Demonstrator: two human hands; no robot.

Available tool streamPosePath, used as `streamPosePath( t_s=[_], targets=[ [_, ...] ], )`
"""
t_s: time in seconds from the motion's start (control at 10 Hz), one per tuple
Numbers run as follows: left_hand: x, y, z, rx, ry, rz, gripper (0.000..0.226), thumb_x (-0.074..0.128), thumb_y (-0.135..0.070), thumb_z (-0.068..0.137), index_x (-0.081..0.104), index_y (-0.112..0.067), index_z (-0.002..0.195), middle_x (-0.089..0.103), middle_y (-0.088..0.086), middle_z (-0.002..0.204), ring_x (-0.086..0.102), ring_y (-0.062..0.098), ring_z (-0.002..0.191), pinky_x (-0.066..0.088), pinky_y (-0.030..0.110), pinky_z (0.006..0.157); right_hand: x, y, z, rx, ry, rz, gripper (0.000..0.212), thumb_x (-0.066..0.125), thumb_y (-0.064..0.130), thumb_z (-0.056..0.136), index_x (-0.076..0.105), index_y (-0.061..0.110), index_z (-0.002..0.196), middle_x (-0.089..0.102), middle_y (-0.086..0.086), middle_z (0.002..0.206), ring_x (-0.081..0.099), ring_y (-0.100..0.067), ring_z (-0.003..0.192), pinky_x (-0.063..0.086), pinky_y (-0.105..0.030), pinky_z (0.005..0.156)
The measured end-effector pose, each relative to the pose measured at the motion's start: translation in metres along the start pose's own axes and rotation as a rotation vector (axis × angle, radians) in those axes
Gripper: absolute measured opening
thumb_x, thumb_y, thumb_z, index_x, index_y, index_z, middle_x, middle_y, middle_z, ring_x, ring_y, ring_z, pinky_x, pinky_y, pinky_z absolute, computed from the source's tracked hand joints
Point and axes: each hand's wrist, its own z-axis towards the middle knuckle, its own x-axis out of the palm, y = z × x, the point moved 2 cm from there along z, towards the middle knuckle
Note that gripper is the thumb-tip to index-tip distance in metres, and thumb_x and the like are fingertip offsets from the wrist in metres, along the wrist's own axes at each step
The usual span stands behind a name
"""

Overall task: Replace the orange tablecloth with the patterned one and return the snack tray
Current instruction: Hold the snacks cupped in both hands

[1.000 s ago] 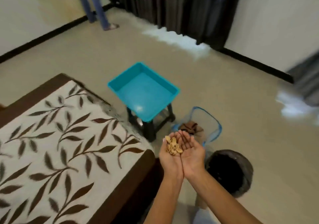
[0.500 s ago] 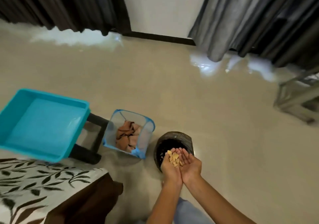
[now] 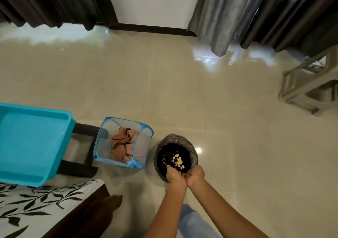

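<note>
The floor (image 3: 237, 137) is glossy beige tile, bright with light that spills under the curtains. Two sets of curtains hang at the far wall, a dark brown one (image 3: 54, 1) on the left and a grey one (image 3: 247, 12) on the right, with a strip of white wall and black skirting between them. At the far right stands one pale plastic stool (image 3: 309, 87).

Near left, one table corner shows, dark wood under the patterned tablecloth (image 3: 36, 206), white with black leaf sprigs. One turquoise snack tray (image 3: 27, 142), rectangular and deep-rimmed, sits on a black stool (image 3: 80, 153) just beyond the table, its near edge overlapping the cloth in this view. Right of it is one blue mesh basket (image 3: 140, 133), and the orange tablecloth (image 3: 122, 146) lies crumpled inside it, a dull peach-orange.

Just right of the basket is one round bin (image 3: 159, 155) lined with a black bag. Pale snack scraps (image 3: 178, 161) lie in it. Two hands are over its near rim, side by side and touching: the left hand (image 3: 175, 176) and the right hand (image 3: 196, 175), knuckles up, fingers curled downward into the bin. Whether either one grips anything I cannot tell.
</note>
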Motion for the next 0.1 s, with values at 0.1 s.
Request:
streamPosePath(
  t_s=[0.1],
  targets=[
    [-0.0038,0.0005,-0.0007,-0.009,-0.04,0.045,0.047,0.036,-0.024,0.102,0.035,0.003,0.14,0.037,0.023,0.144,0.036,0.036,0.133,0.029,0.043,0.113,-0.0016,-0.0046,0.0,-0.005,0.006,-0.027,0.024,0.033,0.006,0.098,0.054,0.001,0.108,0.053,-0.013,0.097,0.055,-0.028,0.089,0.05,-0.028,0.074]
  ],
)
